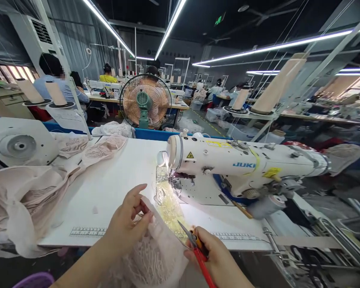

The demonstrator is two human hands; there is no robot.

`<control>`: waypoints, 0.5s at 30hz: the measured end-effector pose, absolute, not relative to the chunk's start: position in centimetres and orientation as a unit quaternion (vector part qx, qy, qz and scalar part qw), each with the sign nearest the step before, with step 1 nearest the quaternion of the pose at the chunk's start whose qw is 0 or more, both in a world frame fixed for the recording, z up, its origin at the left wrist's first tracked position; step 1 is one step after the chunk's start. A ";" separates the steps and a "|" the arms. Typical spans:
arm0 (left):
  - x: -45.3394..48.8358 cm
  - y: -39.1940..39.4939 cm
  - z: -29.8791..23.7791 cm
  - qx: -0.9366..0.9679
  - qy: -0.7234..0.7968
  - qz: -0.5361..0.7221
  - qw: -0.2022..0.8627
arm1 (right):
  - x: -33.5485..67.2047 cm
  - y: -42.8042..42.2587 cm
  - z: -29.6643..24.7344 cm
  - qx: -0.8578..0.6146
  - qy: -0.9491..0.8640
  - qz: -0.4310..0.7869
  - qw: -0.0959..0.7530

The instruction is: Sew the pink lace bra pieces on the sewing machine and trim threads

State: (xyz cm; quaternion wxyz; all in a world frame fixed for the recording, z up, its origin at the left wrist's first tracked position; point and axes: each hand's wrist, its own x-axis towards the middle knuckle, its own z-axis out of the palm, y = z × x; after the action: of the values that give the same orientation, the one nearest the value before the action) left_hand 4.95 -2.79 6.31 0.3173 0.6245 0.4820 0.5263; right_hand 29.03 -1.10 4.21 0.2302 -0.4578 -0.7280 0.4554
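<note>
My left hand (124,220) pinches the edge of a pale pink lace garment piece (160,260), which hangs over the front edge of the table. In my right hand (220,258) is a pair of scissors (201,264) with red handles, its blades pointing up and to the left beside the fabric edge. Something orange-yellow shows between the right fingers. Just beyond my hands stands a white sewing machine (210,154) with its lamp lit. Yellowish tape (168,206) covers the tabletop left of the needle area.
Pale pink garment pieces (48,192) are heaped at the left beside another machine (21,142). A printed ruler (88,232) runs along the table's front edge. Thread cones (280,84) stand at the right. A large fan (144,102) and people at machines are behind the table.
</note>
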 end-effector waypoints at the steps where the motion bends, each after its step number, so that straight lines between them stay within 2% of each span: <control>1: 5.2 -2.8 6.4 0.633 0.486 0.518 0.310 | 29.1 -0.8 4.7 -0.457 -0.727 0.461 0.225; 8: 6.1 -2.6 8.2 0.712 0.477 0.447 0.256 | 26.9 1.8 7.8 -0.378 -0.669 0.554 0.320; 15: 6.3 -2.2 8.6 0.706 0.469 0.433 0.307 | 24.2 2.5 8.4 -0.334 -0.651 0.589 0.343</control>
State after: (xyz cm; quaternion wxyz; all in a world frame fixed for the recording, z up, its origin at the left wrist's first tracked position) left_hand 6.28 -2.16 8.62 0.3066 0.7059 0.4691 0.4332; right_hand 24.16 2.50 8.42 0.3428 -0.3344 -0.6506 0.5894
